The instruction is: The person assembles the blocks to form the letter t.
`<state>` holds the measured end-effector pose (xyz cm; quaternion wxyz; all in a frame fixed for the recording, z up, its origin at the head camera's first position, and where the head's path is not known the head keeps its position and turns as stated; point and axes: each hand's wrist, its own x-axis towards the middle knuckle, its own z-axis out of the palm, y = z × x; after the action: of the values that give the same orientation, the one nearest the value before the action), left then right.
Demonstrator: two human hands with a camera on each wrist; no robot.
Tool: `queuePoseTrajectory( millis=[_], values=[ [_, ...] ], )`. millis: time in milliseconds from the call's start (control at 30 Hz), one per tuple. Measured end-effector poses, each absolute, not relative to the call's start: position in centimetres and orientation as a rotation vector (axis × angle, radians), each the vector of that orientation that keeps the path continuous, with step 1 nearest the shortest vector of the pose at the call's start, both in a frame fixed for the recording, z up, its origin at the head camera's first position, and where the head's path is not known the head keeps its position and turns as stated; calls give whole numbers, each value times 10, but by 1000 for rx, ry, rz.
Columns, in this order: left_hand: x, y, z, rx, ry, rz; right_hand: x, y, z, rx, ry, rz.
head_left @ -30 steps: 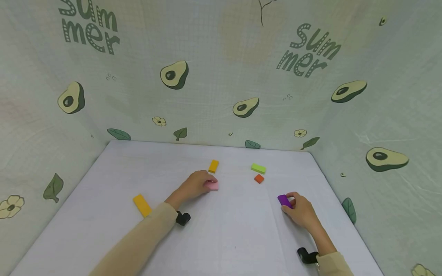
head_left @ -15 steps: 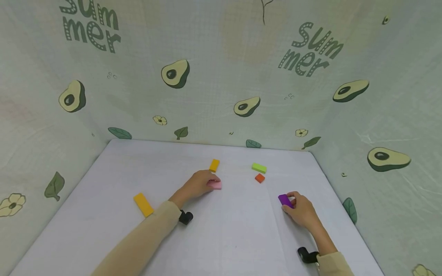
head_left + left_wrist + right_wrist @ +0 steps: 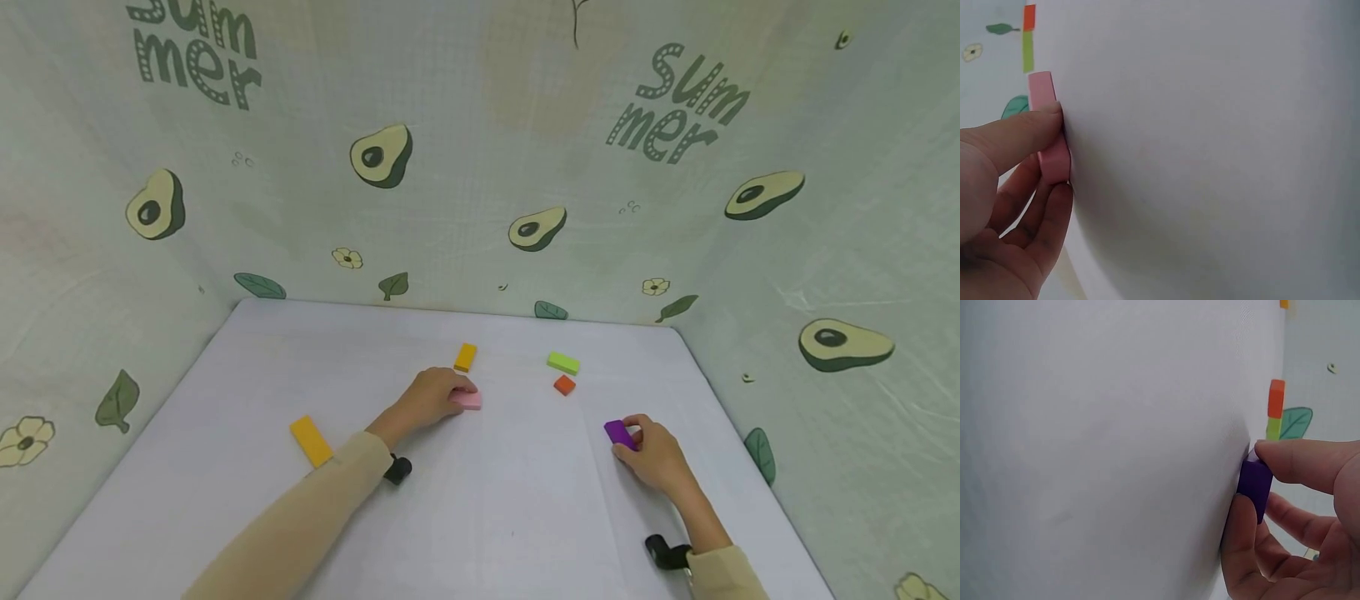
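- A pink rectangular block (image 3: pixel 469 401) is pinched by the left hand (image 3: pixel 430 398); the thumb is laid along one side and the other fingers are curled about the near end and far side, as is shown in the left wrist view.
- The pink block is held low at the white tabletop (image 3: pixel 517 508), near the middle, with its right end left uncovered.
- A purple block (image 3: pixel 619 434) is gripped by the right hand (image 3: pixel 656 454), between the thumb and the curled fingers; it is held low over the right part of the tabletop, and whether its underside is fully seated cannot be told.
- Just beyond the left hand, a small yellow-orange block (image 3: pixel 465 357) is laid flat.
- On the left part of the tabletop, a longer yellow-orange block (image 3: pixel 311 442) is set at a slant, its near end met in the view by the left beige sleeve (image 3: pixel 300 525).
- Between the two hands and farther back, a small red-orange block (image 3: pixel 565 385) is placed just in front of a lime-green block (image 3: pixel 563 362); whether they are touched together cannot be told.
- The tabletop is enclosed by pale cloth (image 3: pixel 450 75), printed with avocados, leaves, flowers and the word "summer".
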<state>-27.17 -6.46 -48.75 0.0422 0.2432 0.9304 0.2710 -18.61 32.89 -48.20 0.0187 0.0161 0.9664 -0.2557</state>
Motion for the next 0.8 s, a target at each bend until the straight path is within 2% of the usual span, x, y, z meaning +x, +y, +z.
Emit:
queuePoseTrajectory(
  millis=[800],
  values=[
    [-276, -70, -486, 782, 2800, 820, -187, 325, -479, 78, 2991, -797]
  ],
)
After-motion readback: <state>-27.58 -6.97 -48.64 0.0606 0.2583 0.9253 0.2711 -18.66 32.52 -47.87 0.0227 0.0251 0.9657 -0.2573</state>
